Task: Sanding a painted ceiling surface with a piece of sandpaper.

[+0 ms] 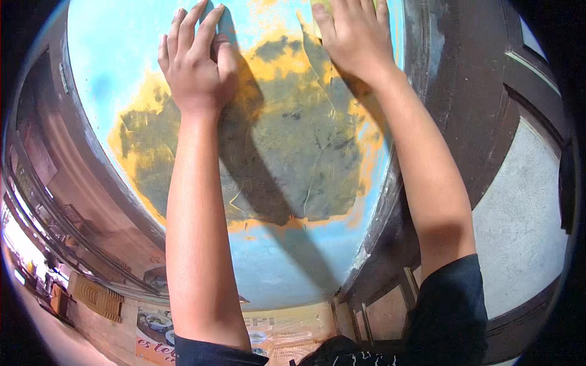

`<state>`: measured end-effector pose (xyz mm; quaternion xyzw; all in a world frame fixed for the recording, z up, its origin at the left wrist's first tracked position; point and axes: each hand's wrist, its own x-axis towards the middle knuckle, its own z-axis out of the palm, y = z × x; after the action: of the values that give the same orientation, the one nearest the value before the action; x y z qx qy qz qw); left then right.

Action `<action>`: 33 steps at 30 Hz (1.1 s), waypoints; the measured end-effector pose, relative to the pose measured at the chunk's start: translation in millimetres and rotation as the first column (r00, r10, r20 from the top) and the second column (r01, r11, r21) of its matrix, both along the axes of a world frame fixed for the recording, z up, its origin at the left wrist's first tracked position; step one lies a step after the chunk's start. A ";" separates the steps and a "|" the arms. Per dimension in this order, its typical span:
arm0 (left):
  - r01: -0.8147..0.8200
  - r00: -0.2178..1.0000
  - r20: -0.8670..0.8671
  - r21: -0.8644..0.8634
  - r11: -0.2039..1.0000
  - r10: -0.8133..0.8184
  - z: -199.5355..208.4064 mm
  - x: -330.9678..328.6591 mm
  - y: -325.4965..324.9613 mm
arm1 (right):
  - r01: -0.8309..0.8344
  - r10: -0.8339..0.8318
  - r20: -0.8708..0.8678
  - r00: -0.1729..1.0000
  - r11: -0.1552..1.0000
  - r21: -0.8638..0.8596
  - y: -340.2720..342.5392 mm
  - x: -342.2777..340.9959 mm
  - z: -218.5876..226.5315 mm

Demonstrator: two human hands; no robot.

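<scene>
- If judged from the present look, probably only partway: bare of blue over a wide central patch (311, 143), but with much blue paint (101, 67) at the upper left, and some along the right side and the lower end.
- On the panel (268, 259), straight in front, between dark frame edges (421, 55): uneven dark grey in the middle, ragged yellow-orange around it, plus thin, crack-like lines.
- Near the top, with the left hand (195, 70): open, fingers a little spread, flat on the panel or just over it, holding nothing visible.
- At upper right, with the right hand (357, 36): laid over a yellow-green piece (327, 7), mostly covered; cannot tell how firmly gripped.
</scene>
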<state>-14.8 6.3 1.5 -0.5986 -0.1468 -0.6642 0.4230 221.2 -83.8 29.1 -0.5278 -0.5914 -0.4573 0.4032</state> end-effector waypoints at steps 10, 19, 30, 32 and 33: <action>-0.011 1.000 -0.008 -0.003 1.000 0.011 0.4 1.7 -3.1 | 0.066 -0.066 0.012 0.998 0.998 0.005 4.9 21.7 34.9; -0.008 1.000 -0.003 -0.005 1.000 0.008 1.9 0.7 -4.2 | 0.001 -0.001 -0.003 1.000 1.000 -0.015 -0.7 33.5 4.9; -0.031 0.999 0.043 -0.058 0.998 0.034 -1.4 2.0 -6.4 | 0.034 -0.033 0.009 0.999 0.999 -0.019 -3.6 41.2 15.0; -0.032 0.998 0.046 -0.042 0.999 0.034 -1.3 2.3 -5.7 | 0.016 -0.016 -0.002 1.000 0.999 -0.048 -7.0 39.7 8.3; -0.021 0.999 0.047 -0.040 0.999 0.023 -1.7 2.9 -5.2 | 0.032 -0.032 -0.008 0.999 0.998 -0.047 -6.4 39.4 9.4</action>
<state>-11.9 1.1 -0.2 -0.5892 -0.1766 -0.6705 0.4148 260.6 -90.2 38.6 -0.5484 -0.5916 -0.4474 0.3861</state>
